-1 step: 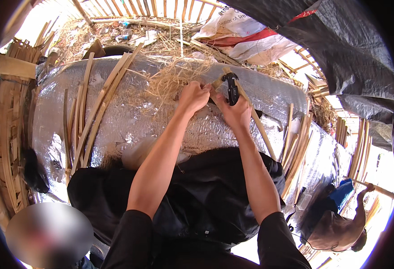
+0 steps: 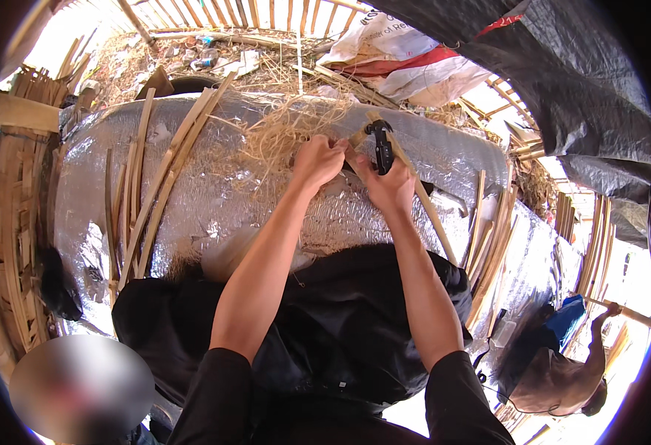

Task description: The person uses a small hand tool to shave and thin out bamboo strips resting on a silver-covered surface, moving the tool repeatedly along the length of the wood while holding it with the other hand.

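Step in hand, as I judge it: shaving the bamboo strip (image 2: 422, 200) lying across the silver sheet (image 2: 214, 215). My right hand (image 2: 391, 185) is clamped on the black-handled knife (image 2: 381, 147); left hand (image 2: 318, 162) pinches the strip's far end. Next move needs steady grip.

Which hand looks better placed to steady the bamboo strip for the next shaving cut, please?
Left, probably: the left hand already pinches the bamboo strip at its upper end, while the right hand grips the black-handled tool.
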